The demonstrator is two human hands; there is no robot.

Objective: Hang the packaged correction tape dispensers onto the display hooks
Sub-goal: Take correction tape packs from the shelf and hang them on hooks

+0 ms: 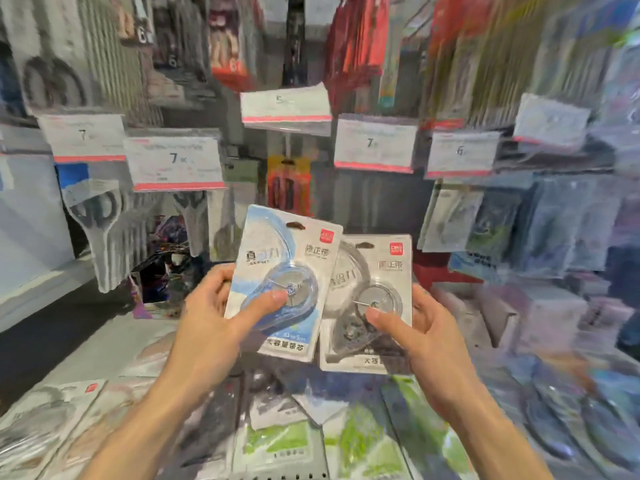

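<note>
Two carded dispensers held up before the rack: blue pack (282, 282) in left hand (211, 317), grey pack (370, 303) in right hand (427, 337), blue edge overlapping grey. Each hand pinches its card, thumb on blister. Risk: hang holes missing a hook, overlapped cards snagging. Price tags (175, 159) far behind; forearms raised, angled inward.

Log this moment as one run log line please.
left hand: holds blue pack | right hand: holds grey pack | packs: overlapping, unhung | hooks: blurred
</note>
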